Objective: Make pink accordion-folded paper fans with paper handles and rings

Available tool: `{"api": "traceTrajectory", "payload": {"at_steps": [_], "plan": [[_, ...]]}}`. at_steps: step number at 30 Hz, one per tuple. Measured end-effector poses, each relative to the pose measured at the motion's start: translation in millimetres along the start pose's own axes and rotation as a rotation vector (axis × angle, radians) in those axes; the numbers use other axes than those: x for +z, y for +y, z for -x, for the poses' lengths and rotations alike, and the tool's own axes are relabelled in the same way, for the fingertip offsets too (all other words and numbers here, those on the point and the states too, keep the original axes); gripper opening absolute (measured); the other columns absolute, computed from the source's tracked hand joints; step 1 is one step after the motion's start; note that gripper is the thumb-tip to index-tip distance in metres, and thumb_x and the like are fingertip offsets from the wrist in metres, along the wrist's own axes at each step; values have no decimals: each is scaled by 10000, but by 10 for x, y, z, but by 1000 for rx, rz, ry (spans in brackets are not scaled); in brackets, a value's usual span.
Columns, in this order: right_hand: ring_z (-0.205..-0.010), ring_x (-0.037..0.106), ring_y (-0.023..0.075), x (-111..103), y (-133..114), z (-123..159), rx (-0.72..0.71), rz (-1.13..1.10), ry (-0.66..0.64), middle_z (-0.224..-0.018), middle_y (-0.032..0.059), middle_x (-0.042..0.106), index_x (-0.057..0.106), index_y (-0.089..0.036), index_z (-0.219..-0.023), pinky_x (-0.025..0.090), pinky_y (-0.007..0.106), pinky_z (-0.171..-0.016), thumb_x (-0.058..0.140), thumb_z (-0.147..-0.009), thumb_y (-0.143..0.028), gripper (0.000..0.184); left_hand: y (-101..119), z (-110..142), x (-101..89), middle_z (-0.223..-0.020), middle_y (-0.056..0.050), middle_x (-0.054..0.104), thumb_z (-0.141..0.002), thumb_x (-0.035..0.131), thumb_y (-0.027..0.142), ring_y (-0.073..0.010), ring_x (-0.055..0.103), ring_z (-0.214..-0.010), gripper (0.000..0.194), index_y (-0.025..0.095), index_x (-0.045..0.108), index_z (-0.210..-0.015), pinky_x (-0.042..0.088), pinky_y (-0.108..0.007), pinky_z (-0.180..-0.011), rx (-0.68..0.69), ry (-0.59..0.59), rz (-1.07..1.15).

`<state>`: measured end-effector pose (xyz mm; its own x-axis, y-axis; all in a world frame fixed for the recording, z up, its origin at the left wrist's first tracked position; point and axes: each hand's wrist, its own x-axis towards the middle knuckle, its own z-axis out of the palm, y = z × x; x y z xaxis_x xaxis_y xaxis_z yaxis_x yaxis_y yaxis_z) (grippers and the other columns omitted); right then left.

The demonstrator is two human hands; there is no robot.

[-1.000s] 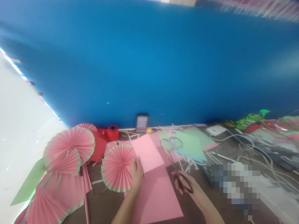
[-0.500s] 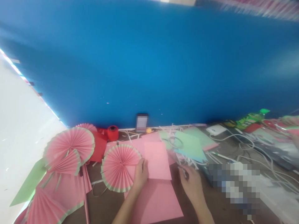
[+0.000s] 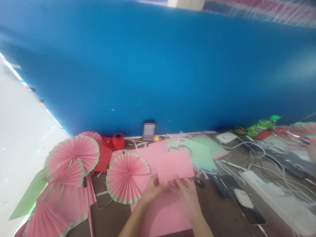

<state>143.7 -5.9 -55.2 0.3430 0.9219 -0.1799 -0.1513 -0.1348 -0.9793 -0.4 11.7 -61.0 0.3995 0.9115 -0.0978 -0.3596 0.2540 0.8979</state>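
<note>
Pleated pink fan just left of left hand. Left hand gripping pink paper by near edge; paper sits just beyond both hands, above larger pink sheet. Right hand gripping same edge. Dark scissors handle just right of it; phone farther right on tabletop.

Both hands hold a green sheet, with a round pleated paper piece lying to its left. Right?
Not green: the head view shows the left hand and right hand holding a pink sheet. The round pleated paper piece does lie to its left.
</note>
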Motion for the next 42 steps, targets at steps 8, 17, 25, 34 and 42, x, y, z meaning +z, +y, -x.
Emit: {"api": "traceTrajectory", "payload": {"at_steps": [8,17,25,34,42], "plan": [[-881,647,287,1,-15,-3,67,132,-230,-861,115,713,691,-132,-835,509,373,-794,743,-587,-417,381,-101,-32,-52,-585,-48,585,-768,561,463,-131,541,-557,380,102,605,-659,444,-236,-573,100,77,-239],[-929,637,288,-40,94,-11,-150,206,-61,-976,133,689,642,-141,-937,512,399,-831,738,-569,-383,451,-53,7,-20,-571,-63,596,-781,545,441,-135,555,-542,388,99,594,-605,448,-232,-555,73,60,-312],[-891,654,273,-262,31,-61,-154,372,-72,-931,114,707,665,-145,-932,528,354,-794,686,-601,-364,398,-152,-13,-28,-550,-77,609,-769,551,455,-142,574,-518,407,96,597,-584,458,-234,-535,30,46,-315],[-824,648,263,-433,-376,-25,-194,711,-178,-841,71,718,709,-163,-848,511,317,-727,600,-693,-342,261,-120,-10,-20,-536,-77,618,-755,548,463,-145,581,-501,410,100,598,-571,464,-236,-518,-1,46,-370],[-718,605,239,-916,-470,-214,-217,619,-48,-774,84,673,682,-194,-514,491,320,-653,708,-553,-410,220,-114,-6,-71,-507,-53,602,-733,572,446,-140,567,-488,384,120,576,-531,449,-230,-501,-24,159,-344]]}}
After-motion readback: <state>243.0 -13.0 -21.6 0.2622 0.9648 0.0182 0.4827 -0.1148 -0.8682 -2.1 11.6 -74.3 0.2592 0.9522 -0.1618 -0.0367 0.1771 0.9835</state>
